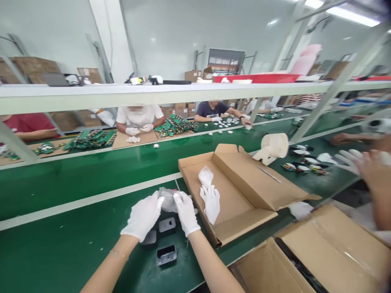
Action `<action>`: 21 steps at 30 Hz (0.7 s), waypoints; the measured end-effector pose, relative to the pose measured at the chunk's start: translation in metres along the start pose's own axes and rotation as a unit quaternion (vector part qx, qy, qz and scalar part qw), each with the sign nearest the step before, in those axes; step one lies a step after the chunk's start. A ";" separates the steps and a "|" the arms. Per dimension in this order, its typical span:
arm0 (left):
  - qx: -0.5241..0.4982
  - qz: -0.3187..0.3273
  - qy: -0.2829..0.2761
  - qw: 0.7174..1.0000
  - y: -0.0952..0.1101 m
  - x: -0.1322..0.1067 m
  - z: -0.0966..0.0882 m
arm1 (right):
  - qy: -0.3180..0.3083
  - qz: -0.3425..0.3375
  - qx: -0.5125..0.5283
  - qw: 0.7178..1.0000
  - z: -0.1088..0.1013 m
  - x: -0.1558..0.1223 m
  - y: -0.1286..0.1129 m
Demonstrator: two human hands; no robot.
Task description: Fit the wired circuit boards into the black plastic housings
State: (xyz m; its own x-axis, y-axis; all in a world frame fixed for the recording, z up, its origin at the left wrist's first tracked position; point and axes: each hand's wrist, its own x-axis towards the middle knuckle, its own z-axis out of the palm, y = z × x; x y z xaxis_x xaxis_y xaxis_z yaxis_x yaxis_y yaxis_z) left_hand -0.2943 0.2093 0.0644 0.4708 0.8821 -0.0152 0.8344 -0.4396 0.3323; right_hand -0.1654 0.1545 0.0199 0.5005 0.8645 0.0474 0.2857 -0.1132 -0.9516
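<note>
Between my two white-gloved hands is a crumpled translucent plastic bag [168, 200], held above the green bench. My left hand [143, 216] pinches its left side, and my right hand [186, 212] grips the right side. What lies inside the bag I cannot make out. Just below the hands, a dark plastic housing [167, 225] rests on the bench. Another dark housing [149, 237] is partly covered by my left hand. Nearest to me, an open black plastic box [166, 256] shows its hollow inside.
An open cardboard box [241, 232] at right holds a white glove [211, 203] and a clear plastic bag [205, 176]. A cream fan [273, 147] stands behind it. Closed cartons [336, 248] are at lower right. Co-workers sit across the green belt [76, 175], near circuit boards [174, 125].
</note>
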 end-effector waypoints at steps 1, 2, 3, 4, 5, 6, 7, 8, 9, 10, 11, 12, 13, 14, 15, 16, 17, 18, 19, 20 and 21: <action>0.006 0.001 0.000 1.000 -0.003 0.001 0.000 | -0.007 -0.002 -0.021 1.000 -0.003 0.000 0.002; 0.011 0.003 0.003 1.000 -0.006 0.003 0.000 | -0.013 -0.004 -0.045 0.999 -0.005 0.000 0.004; 0.014 0.006 0.008 1.000 -0.010 0.006 0.001 | -0.018 -0.007 -0.069 0.997 -0.008 0.000 0.006; 0.016 0.011 0.015 1.000 -0.015 0.009 0.003 | -0.023 -0.010 -0.092 0.995 -0.009 0.001 0.008; 0.016 0.017 0.021 1.000 -0.019 0.012 0.005 | -0.026 -0.013 -0.111 0.993 -0.009 0.001 0.011; 0.015 0.024 0.026 0.999 -0.023 0.015 0.008 | -0.030 -0.015 -0.127 0.991 -0.009 0.002 0.013; 0.012 0.030 0.029 0.999 -0.027 0.018 0.010 | -0.033 -0.017 -0.138 0.990 -0.008 0.003 0.015; 0.008 0.036 0.031 0.999 -0.031 0.021 0.012 | -0.034 -0.019 -0.144 0.989 -0.007 0.004 0.016; 0.004 0.040 0.031 0.999 -0.034 0.024 0.014 | -0.034 -0.023 -0.144 0.989 -0.007 0.004 0.016; -0.001 0.044 0.034 0.998 -0.036 0.027 0.015 | -0.031 -0.029 -0.139 0.989 -0.006 0.005 0.016; -0.008 0.046 0.039 0.998 -0.039 0.030 0.015 | -0.027 -0.038 -0.127 0.991 -0.006 0.006 0.014; -0.016 0.047 0.045 0.998 -0.040 0.032 0.014 | -0.021 -0.049 -0.107 0.993 -0.007 0.006 0.012; -0.022 0.051 0.048 0.997 -0.042 0.034 0.011 | -0.014 -0.062 -0.082 0.995 -0.008 0.006 0.010; -0.033 0.055 0.056 0.996 -0.042 0.036 0.008 | -0.007 -0.073 -0.052 0.996 -0.010 0.006 0.007; -0.047 0.059 0.069 0.995 -0.043 0.037 0.003 | 0.000 -0.083 -0.020 0.996 -0.011 0.005 0.005; -0.063 0.061 0.087 0.992 -0.043 0.039 -0.003 | 0.006 -0.090 0.010 0.996 -0.013 0.003 0.003; -0.078 0.061 0.106 0.989 -0.042 0.040 -0.009 | 0.013 -0.096 0.038 0.995 -0.014 0.002 0.002; -0.091 0.059 0.125 0.986 -0.040 0.041 -0.015 | 0.020 -0.100 0.062 0.993 -0.015 0.000 0.001; -0.102 0.058 0.143 0.983 -0.037 0.041 -0.021 | 0.028 -0.103 0.082 0.991 -0.015 -0.001 0.000; -0.109 0.063 0.157 0.980 -0.032 0.042 -0.026 | 0.036 -0.102 0.098 0.989 -0.015 -0.002 0.000; -0.115 0.076 0.168 0.976 -0.026 0.042 -0.030 | 0.043 -0.097 0.112 0.988 -0.014 -0.003 -0.001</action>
State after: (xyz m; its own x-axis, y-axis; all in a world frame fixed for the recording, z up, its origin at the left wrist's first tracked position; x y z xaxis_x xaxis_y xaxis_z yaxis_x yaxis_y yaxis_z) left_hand -0.3051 0.2626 0.0832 0.4304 0.8328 0.3482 0.6579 -0.5535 0.5107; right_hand -0.1558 0.1453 0.0254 0.5248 0.8129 0.2526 0.2007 0.1702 -0.9647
